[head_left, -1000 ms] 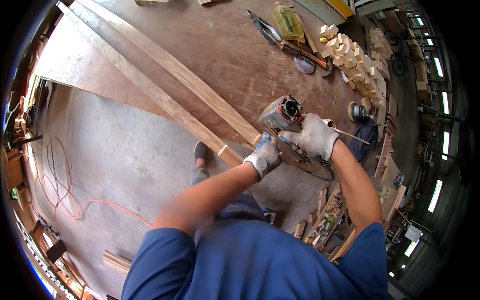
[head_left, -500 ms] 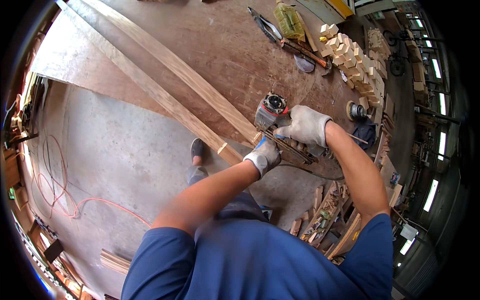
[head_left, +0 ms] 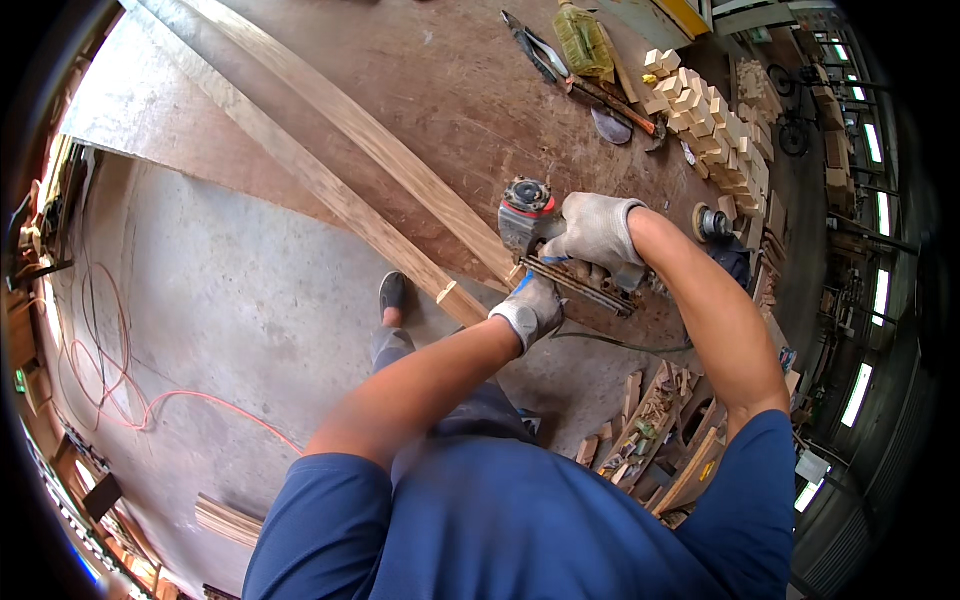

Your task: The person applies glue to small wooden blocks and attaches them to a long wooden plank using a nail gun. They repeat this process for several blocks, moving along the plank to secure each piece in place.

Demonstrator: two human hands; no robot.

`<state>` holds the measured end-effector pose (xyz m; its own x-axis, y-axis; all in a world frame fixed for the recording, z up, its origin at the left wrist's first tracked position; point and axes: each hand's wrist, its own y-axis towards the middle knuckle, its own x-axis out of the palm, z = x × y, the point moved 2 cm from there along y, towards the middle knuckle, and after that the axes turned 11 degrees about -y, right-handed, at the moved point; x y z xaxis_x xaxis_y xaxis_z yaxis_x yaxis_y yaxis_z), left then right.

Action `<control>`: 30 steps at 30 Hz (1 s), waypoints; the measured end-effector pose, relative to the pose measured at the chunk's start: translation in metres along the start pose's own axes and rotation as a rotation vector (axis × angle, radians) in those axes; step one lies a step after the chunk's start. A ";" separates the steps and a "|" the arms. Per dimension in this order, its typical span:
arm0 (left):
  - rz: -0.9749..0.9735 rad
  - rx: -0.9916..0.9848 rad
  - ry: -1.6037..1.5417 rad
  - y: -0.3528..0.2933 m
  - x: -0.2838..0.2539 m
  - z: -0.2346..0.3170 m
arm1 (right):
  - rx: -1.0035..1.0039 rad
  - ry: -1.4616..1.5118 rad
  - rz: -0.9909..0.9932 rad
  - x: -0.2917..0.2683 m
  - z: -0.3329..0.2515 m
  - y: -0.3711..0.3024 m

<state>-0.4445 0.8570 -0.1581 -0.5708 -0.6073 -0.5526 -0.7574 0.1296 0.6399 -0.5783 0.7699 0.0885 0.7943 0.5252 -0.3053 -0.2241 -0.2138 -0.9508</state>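
My right hand [head_left: 600, 238], in a pale work glove, is closed around the handle of a nail gun [head_left: 524, 222]. The gun has a grey body with a red band, and its long rusty magazine slants down to the right above my other glove. My left hand [head_left: 532, 310], gloved too with blue at the fingertip, grips the near end of a long wooden strip [head_left: 400, 180]; its fingers are partly hidden. A second wooden strip [head_left: 340, 200] lies alongside, with a pale notched spot close to its near end.
Both strips rest on a brown worktable [head_left: 470, 120]. Farther back lie pliers [head_left: 530, 45], a yellowish bottle [head_left: 583, 40] and a hammer [head_left: 620, 110]. Stacked wood blocks [head_left: 705, 120] stand at right. A hose [head_left: 630, 346] trails from the gun; scrap wood [head_left: 645, 425] lies below.
My right hand and the nail gun have shifted slightly up and left, tilting the magazine. My left hand has stayed almost in place at the strip's end.
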 end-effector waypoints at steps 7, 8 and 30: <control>-0.819 -0.818 -2.530 0.018 -0.007 -0.018 | -0.012 -0.090 0.012 -0.001 0.006 0.006; -0.582 -0.803 -2.592 -0.003 0.004 0.014 | -0.001 -0.106 0.015 -0.004 -0.006 0.001; -0.874 0.335 -1.476 0.039 -0.005 -0.095 | 0.058 0.498 0.293 0.106 0.110 -0.095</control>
<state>-0.4412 0.7906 -0.0794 0.3650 0.5551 -0.7474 -0.8915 0.4398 -0.1087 -0.5352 0.9368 0.1409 0.8613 -0.0029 -0.5081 -0.4940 -0.2386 -0.8361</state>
